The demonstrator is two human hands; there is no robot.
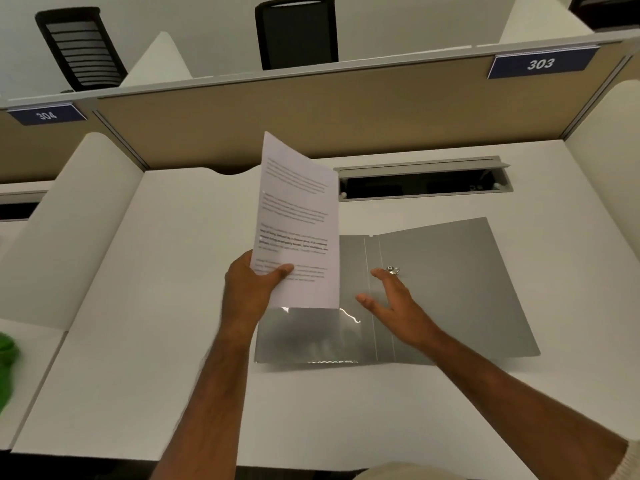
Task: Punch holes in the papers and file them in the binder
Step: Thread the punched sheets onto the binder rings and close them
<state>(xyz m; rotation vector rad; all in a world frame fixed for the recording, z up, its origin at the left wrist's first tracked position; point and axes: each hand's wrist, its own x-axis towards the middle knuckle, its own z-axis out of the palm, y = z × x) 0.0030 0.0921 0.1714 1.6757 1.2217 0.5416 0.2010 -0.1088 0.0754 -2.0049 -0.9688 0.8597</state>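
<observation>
A grey binder (457,292) lies open flat on the white desk, its metal ring clasp (393,270) showing near the spine. My left hand (251,282) grips the lower left corner of the printed papers (298,223) and holds them upright and slightly curved above the binder's left flap. My right hand (391,303) hovers open over the binder's spine, fingers spread, its fingertips just beside the ring clasp. No hole punch shows in view.
A cable tray slot (422,183) with a raised lid sits in the desk behind the binder. Beige partition walls (311,112) enclose the cubicle, with white side dividers (59,220). Something green (7,362) pokes in at the left edge. Black chairs (298,32) stand beyond.
</observation>
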